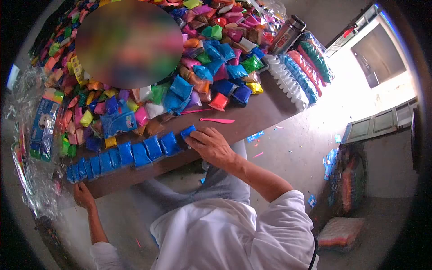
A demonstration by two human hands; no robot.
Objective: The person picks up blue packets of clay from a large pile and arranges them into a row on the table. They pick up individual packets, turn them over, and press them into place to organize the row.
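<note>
A row of small blue clay packets (126, 154) runs along the near edge of the brown table (193, 158). My right hand (211, 146) is at the right end of this row, its fingers closed on one blue packet (188, 131). At the row's left end, my left hand (83, 196) is by the table edge, just below the last small packets. Its fingers are curled together, and whatever they may hold is hidden. A pink plastic knife (218, 120) lies beyond my right hand.
A large heap of multicoloured packets (216, 51) covers the far side. A metal flask (288, 35) and bagged coloured strips (297, 74) stand at the right. Clear plastic wrapping (33, 189) hangs at the left. Blue scraps (330, 163) lie on the floor.
</note>
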